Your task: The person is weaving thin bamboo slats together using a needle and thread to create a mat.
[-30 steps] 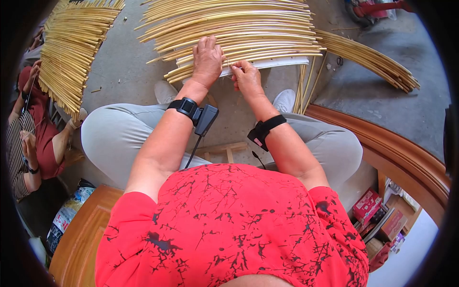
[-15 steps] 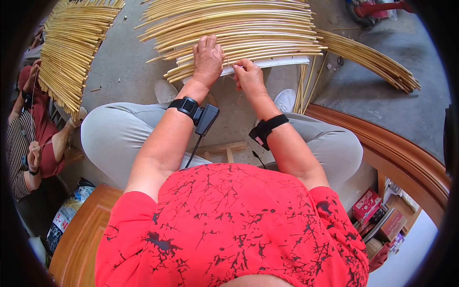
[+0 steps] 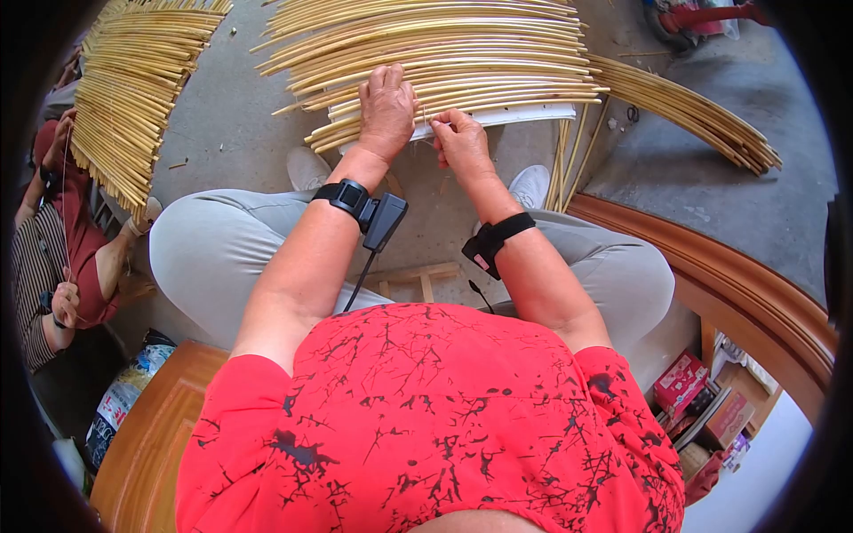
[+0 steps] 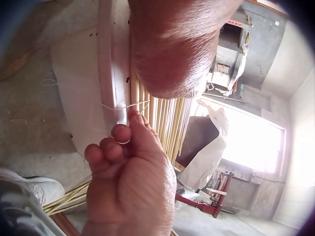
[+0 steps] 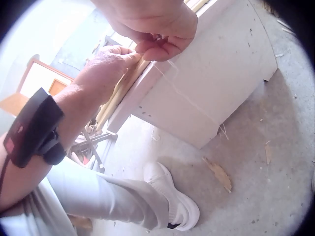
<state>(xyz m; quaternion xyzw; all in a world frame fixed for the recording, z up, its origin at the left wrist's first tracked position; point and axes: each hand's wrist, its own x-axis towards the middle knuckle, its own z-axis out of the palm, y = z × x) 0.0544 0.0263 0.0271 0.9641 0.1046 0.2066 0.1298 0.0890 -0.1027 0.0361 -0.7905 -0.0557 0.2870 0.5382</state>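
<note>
Long yellow sticks lie side by side in a row, partly over a white board at the edge nearest me. My left hand grips the nearest sticks from above; its fingertips are largely hidden. Beside it, my right hand pinches a thin white string between thumb and index finger, just at the board's edge. The other fingers of the right hand are curled. In the right wrist view both hands' fingertips meet at the sticks, and loose string hangs down the board's white side.
A curved bundle of sticks lies to the right, with more sticks below the board. At left another person works with string at a second row of sticks. A wooden door frame runs along the right.
My right hand has shifted slightly right and up, still pinching the string. The left hand has stayed in place on the sticks. The other person's lower hand has moved.
</note>
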